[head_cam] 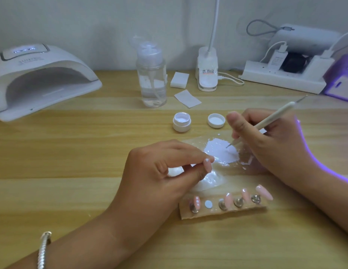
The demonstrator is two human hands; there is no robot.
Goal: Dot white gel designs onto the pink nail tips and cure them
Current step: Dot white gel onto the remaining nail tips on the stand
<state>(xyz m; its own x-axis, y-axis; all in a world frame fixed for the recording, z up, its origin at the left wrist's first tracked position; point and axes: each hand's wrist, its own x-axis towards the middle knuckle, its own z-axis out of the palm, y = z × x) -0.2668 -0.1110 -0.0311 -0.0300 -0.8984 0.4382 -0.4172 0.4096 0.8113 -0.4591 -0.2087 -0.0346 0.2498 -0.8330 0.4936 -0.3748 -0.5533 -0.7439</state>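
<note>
Step in hand: loading the dotting tool with white gel from the puddle on the clear palette film.
Left hand: pinches one pink nail tip between thumb and fingertips, just left of the puddle.
Right hand: grips the tool like a pen, with the metal point down in the gel.
Hand spacing: near each other, not touching.
Loading method: pick up a small bead only. Judgement: a heavy load is likely to spread into a blob on the tip.
Placement method: brace both hands on the table, touch the point straight down, then lift straight off.
Held tip, long axis: runs roughly away from the person, slightly tilted, with the pink face upward.
Held tip, marking: one white dot at the far end. Which end is the free edge cannot be told.
Tool, long axis: slopes from upper right down to lower left.
Remaining tips: four stand on the cardboard strip, fanned up and to the right. The leftmost carries white dots.
Curing: the lamp stands at far left, well apart, its opening facing the work.
</note>
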